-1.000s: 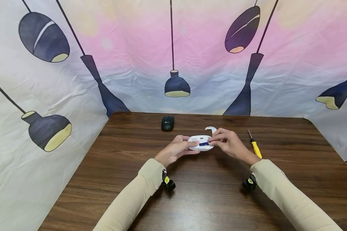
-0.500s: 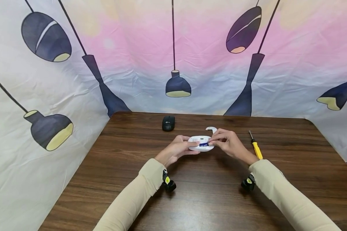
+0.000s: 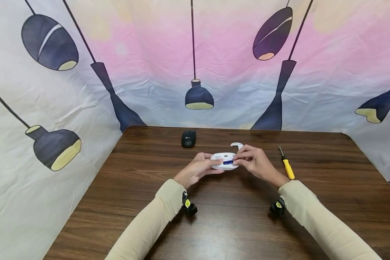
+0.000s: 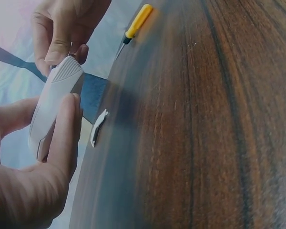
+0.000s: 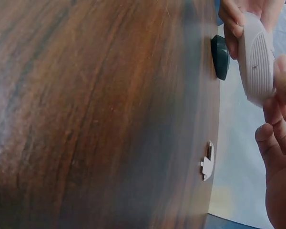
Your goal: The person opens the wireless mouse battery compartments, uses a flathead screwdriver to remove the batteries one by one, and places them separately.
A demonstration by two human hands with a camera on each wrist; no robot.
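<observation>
A white computer mouse (image 3: 218, 167) is held underside up in my left hand (image 3: 197, 168), with the thumb across its left end. A blue battery (image 3: 228, 162) lies slightly tilted in the uncovered slot of the mouse. At the slot's right end my right hand (image 3: 257, 162) pinches the battery with thumb and fingertips, which hide that end. In the left wrist view the white mouse (image 4: 53, 102) is edge-on between the fingers of the left hand. The right wrist view shows the ribbed side of the mouse (image 5: 260, 67); the battery is out of sight there.
The white battery cover (image 3: 236, 144) lies on the brown table (image 3: 227, 224) just behind the right hand. A black mouse (image 3: 188, 139) sits near the back edge. On the right lies a screwdriver (image 3: 288, 169) with a yellow handle. A printed cloth (image 3: 156, 97) hangs behind.
The right hand has shifted slightly left at the battery, whose tilt has changed a little. The left hand keeps its grip on the white mouse.
</observation>
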